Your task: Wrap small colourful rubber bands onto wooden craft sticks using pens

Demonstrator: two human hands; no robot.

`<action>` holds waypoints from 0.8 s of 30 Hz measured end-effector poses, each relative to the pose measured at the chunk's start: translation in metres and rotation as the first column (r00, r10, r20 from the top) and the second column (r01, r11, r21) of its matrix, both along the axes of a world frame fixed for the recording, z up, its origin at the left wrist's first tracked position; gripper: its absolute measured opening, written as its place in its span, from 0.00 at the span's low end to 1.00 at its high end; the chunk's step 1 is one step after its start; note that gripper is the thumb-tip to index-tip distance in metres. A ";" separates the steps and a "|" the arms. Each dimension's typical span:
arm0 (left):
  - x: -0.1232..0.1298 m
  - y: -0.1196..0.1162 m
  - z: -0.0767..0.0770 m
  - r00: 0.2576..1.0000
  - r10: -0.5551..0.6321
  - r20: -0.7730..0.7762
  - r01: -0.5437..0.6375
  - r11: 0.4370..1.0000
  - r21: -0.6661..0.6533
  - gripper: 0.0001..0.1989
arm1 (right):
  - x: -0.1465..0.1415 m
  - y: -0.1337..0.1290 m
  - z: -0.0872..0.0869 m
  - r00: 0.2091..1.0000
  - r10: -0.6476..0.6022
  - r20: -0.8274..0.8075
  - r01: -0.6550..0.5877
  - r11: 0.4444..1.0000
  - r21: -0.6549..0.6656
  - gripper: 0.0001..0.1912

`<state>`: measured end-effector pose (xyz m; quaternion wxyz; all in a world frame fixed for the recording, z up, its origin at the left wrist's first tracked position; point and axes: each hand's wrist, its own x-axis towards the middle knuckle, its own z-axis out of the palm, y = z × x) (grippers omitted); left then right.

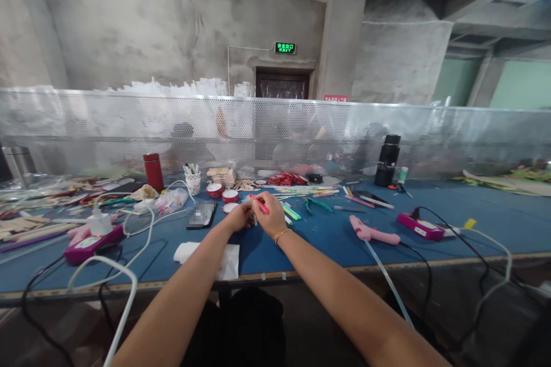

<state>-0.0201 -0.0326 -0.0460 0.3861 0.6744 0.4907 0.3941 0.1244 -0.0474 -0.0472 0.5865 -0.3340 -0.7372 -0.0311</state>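
Your left hand [238, 217] is closed on a small piece I cannot identify, touching your right hand [270, 215], which grips the pink pen [260, 204] at 12 o'clock on the bench [327, 241]. The work looks midway; the pink glue gun [372, 233] at 3 o'clock lies untouched.

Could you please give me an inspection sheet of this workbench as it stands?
Surface: blue table, crowded at the back.
Job's things: red marker in right hand's grip; small piece at the fingers, unclear.
Clutter: pink glue gun, red flask, black flask, tape rolls, white tissue.
Hands: left hand and right hand together.
Cables: white cable loops at left; black cable at right.
Surroundings: perforated screen, concrete wall, exit sign.
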 end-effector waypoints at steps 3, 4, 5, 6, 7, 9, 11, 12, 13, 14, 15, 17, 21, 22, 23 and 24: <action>0.000 -0.001 0.000 1.000 -0.003 0.002 0.003 1.000 0.018 0.12 | 0.000 0.000 0.000 1.000 0.020 0.019 -0.020 1.000 0.010 0.06; 0.000 -0.001 0.000 1.000 -0.004 0.003 0.004 1.000 0.022 0.12 | 0.000 0.001 -0.001 0.999 0.026 0.024 -0.026 1.000 0.014 0.06; 0.000 -0.001 0.000 1.000 -0.005 0.004 0.005 1.000 0.023 0.11 | 0.000 0.001 -0.001 0.999 0.027 0.025 -0.027 1.000 0.015 0.06; 0.000 -0.001 0.000 1.000 -0.003 0.004 0.003 1.000 0.023 0.11 | 0.000 0.001 -0.001 0.999 0.023 0.022 -0.024 1.000 0.014 0.06; 0.001 -0.002 0.000 1.000 0.000 0.004 0.000 1.000 0.022 0.11 | 0.000 0.001 -0.001 1.000 0.016 0.018 -0.016 1.000 0.010 0.06; 0.001 -0.002 0.001 1.000 0.003 0.007 -0.003 1.000 0.018 0.11 | 0.000 0.001 -0.001 1.000 0.000 0.007 0.000 1.000 0.002 0.07; 0.001 -0.002 0.001 1.000 -0.001 0.017 0.001 1.000 0.016 0.11 | 0.000 0.001 -0.001 1.000 0.000 0.007 0.000 1.000 0.004 0.07; 0.001 -0.002 0.001 1.000 -0.002 0.023 0.002 1.000 0.016 0.11 | 0.000 0.001 -0.001 1.000 0.005 0.011 -0.006 1.000 0.008 0.07; 0.001 -0.001 0.000 1.000 -0.002 0.028 0.002 1.000 0.017 0.11 | 0.000 0.001 -0.001 1.000 0.011 0.016 -0.012 1.000 0.013 0.06; 0.001 -0.002 0.000 1.000 0.002 0.029 -0.003 1.000 0.017 0.11 | 0.000 0.001 -0.001 1.000 0.016 0.020 -0.017 1.000 0.015 0.06; 0.001 -0.002 0.001 1.000 0.009 0.027 -0.010 1.000 0.017 0.12 | 0.000 0.000 -0.001 1.000 0.018 0.021 -0.019 1.000 0.013 0.06; 0.001 -0.003 0.001 1.000 0.017 0.011 -0.017 1.000 0.016 0.12 | 0.000 0.000 -0.001 1.000 0.012 0.014 -0.012 1.000 0.002 0.06; 0.001 -0.005 0.003 1.000 0.006 -0.025 -0.005 1.000 0.029 0.12 | 0.000 0.000 -0.001 1.000 0.006 -0.004 -0.006 1.000 -0.006 0.06; 0.001 -0.005 0.003 1.000 0.007 -0.029 -0.006 0.999 0.031 0.12 | 0.000 0.000 -0.001 1.000 0.011 0.001 -0.011 1.000 -0.004 0.06; 0.001 -0.005 0.003 0.999 0.010 -0.031 -0.009 0.999 0.031 0.12 | 0.000 0.000 -0.001 1.000 0.018 0.010 -0.018 1.000 -0.004 0.06; 0.001 -0.004 0.002 0.999 0.013 -0.033 -0.012 0.999 0.030 0.12 | 0.000 0.000 -0.001 1.000 0.025 0.019 -0.024 1.000 -0.006 0.06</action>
